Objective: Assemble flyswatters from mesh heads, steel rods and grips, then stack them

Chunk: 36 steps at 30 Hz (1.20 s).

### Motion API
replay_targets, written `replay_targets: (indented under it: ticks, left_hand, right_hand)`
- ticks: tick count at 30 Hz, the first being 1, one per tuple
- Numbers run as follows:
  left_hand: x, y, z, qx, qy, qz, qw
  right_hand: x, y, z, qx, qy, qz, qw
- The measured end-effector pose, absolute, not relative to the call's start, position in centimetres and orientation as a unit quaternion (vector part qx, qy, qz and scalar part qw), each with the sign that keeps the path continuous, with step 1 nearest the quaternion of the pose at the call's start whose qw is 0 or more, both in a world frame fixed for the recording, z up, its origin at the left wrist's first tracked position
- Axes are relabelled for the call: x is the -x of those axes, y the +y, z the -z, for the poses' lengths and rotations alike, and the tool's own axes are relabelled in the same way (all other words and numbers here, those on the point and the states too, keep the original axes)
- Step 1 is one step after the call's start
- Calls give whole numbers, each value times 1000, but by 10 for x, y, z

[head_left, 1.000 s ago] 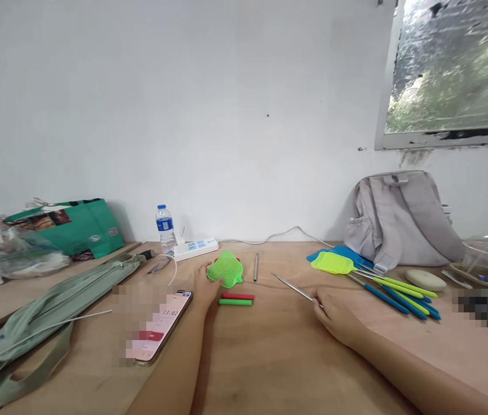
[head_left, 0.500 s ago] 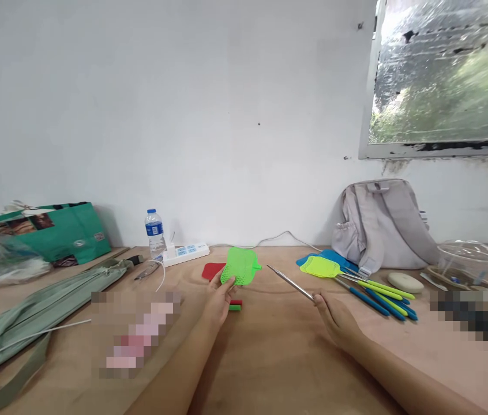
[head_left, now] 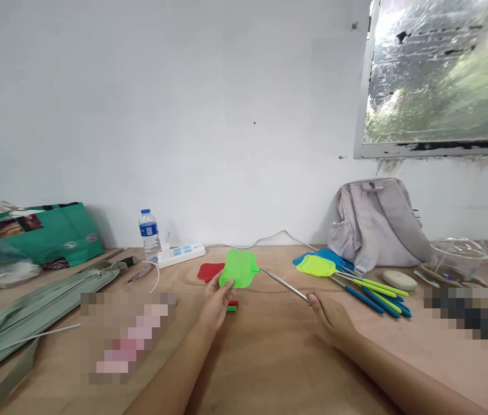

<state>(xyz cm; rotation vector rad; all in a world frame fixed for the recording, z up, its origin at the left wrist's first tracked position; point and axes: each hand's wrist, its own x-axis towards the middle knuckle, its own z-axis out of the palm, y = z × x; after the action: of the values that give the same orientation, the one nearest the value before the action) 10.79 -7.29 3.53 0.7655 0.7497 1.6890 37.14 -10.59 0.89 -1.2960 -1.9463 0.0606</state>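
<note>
Pinched at its left edge, a green fly swatter head (head_left: 240, 267) is held up by my left hand (head_left: 217, 300). Its short socket points right. My right hand (head_left: 328, 314) is closed round a silver metal rod (head_left: 286, 283). The rod's thin tip is at the socket; whether it has entered I cannot tell. Behind my left hand lie a red swatter head (head_left: 209, 271) and the ends of a red handle (head_left: 235, 303) and a green handle (head_left: 231, 309), mostly hidden.
Yellow swatters (head_left: 316, 266) and blue swatters (head_left: 324, 254) lie in a pile at right, near a grey backpack (head_left: 382, 225) and a round whitish object (head_left: 398, 280). A water bottle (head_left: 149, 233), power strip (head_left: 183, 253), green bag (head_left: 62, 233) and grey-green folded cloth item (head_left: 49, 305) are at left.
The metal rod has moved left, so its tip has closed the gap to the green head's socket. My left hand keeps its grip. The whole view has shifted slightly.
</note>
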Motion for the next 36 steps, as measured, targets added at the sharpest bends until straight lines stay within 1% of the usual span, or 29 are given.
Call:
replay_targets:
  ticks: [8, 23, 31, 36]
  left_hand:
    - [-111, -72, -34, -295, 322, -712, 549]
    - [-112, -74, -35, -251, 326, -713, 568]
    - [-109, -73, -32, -286, 324, -707, 559]
    - [-108, -79, -37, -348, 359, -673, 545]
  right_hand:
    - [-371, -104, -8, 499, -776, -4, 386]
    - [-372, -104, -8, 509, -772, -12, 381]
    - [-373, -104, -13, 492, -781, -6, 384]
    - [-385, -98, -19, 464, -806, -64, 361]
